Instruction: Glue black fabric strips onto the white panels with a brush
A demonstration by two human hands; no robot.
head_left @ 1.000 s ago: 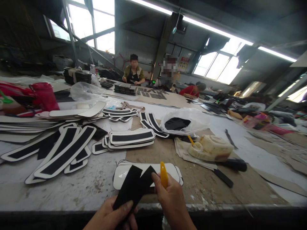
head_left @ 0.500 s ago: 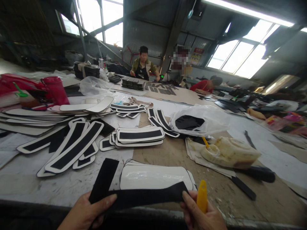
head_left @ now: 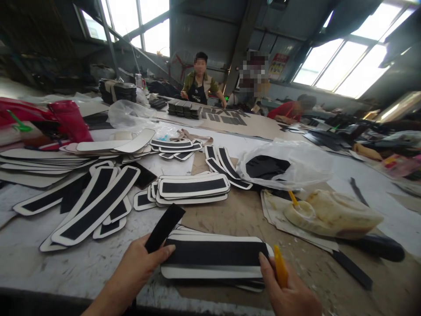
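Note:
Lying lengthwise over a curved white panel (head_left: 213,272) is a black strip (head_left: 217,253), with white showing along both long edges. My left hand (head_left: 138,263) presses its thumb on the strip's left end. Another black strip (head_left: 165,227) sticks up at a slant from between that hand's thumb and fingers. At the other end, the thumb of my right hand (head_left: 289,287) pinches the strip near the panel's right corner. A yellow plastic tool (head_left: 280,266) is also tucked in my right hand, its lower part hidden. More white panels lie underneath.
Panels with black strips (head_left: 97,206) lie in a pile at left, with another stack (head_left: 194,186) beyond my hands. At right are a glue container (head_left: 338,213) and a plastic bag (head_left: 296,164) holding black pieces. A co-worker (head_left: 200,83) is across the table.
The stretched black strip has come down from in front of the panel onto its face. Both hands have moved slightly forward with it. The upright strip in my left hand now leans right.

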